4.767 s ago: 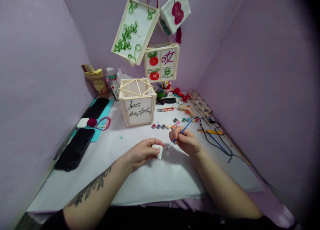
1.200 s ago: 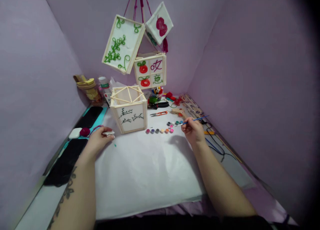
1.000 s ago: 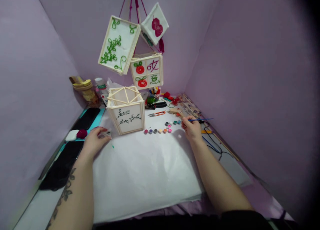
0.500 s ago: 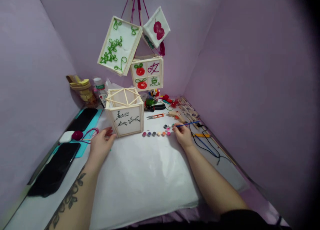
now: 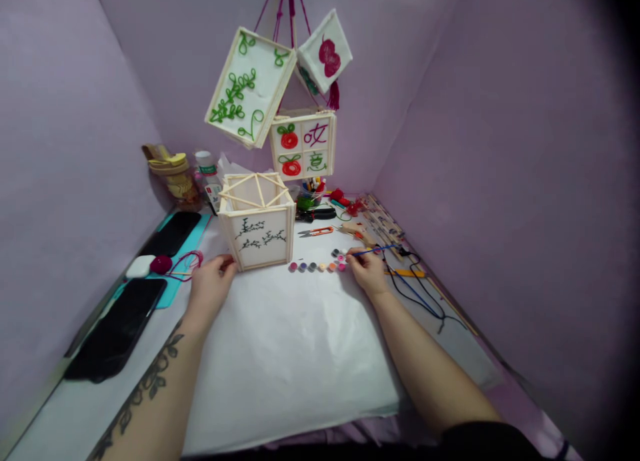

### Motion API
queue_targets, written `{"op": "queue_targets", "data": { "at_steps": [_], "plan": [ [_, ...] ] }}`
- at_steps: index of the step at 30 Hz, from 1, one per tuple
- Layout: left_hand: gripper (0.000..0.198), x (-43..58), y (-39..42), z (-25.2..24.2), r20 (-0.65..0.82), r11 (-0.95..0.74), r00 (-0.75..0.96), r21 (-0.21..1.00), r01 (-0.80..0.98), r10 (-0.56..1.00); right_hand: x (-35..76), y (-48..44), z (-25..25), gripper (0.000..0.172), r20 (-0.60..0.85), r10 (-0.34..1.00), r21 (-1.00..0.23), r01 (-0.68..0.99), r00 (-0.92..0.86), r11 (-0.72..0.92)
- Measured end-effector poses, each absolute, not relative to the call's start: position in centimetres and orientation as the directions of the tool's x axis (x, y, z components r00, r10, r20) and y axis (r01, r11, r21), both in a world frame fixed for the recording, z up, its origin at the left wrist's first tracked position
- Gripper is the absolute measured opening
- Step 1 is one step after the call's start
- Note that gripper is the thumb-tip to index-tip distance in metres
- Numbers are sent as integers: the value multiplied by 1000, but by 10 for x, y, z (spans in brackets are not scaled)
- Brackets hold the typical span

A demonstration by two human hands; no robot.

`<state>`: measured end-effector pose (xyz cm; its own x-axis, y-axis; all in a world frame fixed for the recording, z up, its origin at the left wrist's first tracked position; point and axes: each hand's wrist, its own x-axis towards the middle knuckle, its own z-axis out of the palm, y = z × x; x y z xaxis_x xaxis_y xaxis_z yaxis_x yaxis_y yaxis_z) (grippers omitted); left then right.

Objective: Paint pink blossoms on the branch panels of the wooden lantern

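Note:
A lantern of thin wooden sticks and white panels stands upright on the white-covered table, with dark branches painted on its front. My left hand is at its lower left corner, thumb and fingers closed together against the edge. In my right hand is a blue paintbrush, pinched between the fingers and pointing to the right; its bristle end is hard to make out. Small paint pots in several colours are lined up between the lantern and my right hand.
Decorated lanterns hang from purple cords at the back. Orange snips and black-handled pliers lie behind the paints. Black cord is on the right; dark phones and purple yarn are on the left.
My left fingers have come together and moved in against the lantern's lower corner. My right hand stays by the paints with the brush. The whole view has shifted slightly.

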<state>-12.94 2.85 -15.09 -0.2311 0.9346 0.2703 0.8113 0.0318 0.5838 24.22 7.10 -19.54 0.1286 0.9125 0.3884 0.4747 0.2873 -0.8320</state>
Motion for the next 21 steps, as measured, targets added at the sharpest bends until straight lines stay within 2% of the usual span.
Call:
{"op": "queue_targets", "data": {
  "at_steps": [21],
  "plan": [
    [39,-130,30,-153,276,27,-228,581,814,934,241,71,-194,22,357,923,-860,435,142,265]
  ]
}}
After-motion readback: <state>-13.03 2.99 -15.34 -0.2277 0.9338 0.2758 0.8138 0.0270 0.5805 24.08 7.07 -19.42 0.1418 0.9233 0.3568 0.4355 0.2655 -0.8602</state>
